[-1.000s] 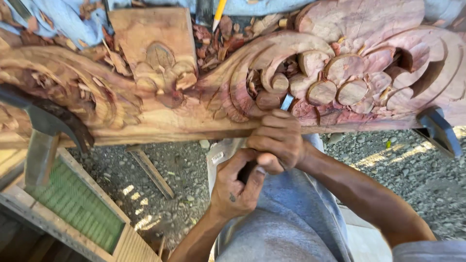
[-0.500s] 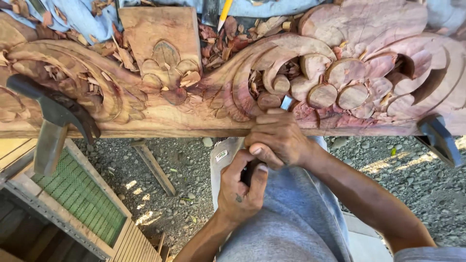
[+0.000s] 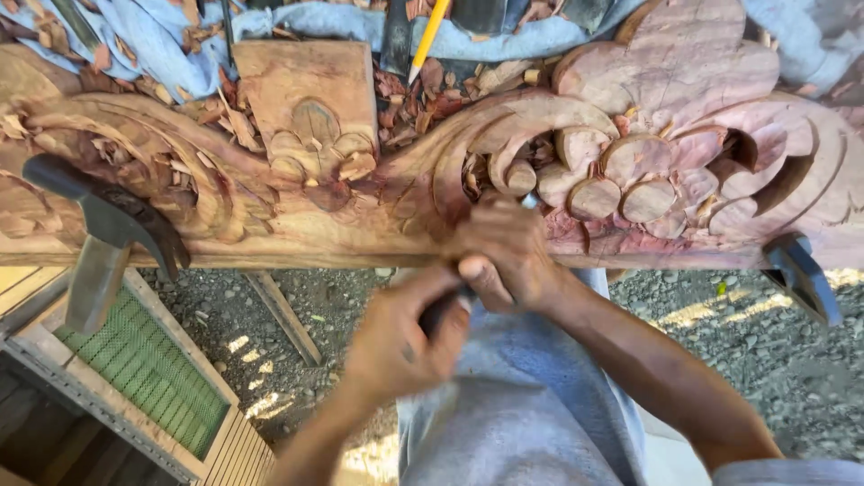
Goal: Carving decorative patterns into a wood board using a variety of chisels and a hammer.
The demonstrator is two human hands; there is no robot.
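gripping dark-handled steel chisel [image 3: 450, 306] at frame centre, both fists closed: left hand [image 3: 400, 342] around handle, right hand [image 3: 504, 256] near blade tip, pressed against reddish carved wooden scroll panel [image 3: 540, 135]. grey hammer [image 3: 103, 238] at left edge, yellow pencil [image 3: 429, 36] at top.

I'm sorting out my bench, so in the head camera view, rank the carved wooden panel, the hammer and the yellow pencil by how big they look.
1. Carved wooden panel, spanning the whole frame.
2. Hammer, hanging over the panel's near edge.
3. Yellow pencil, partly cut off at the top, so its full length is unsure.
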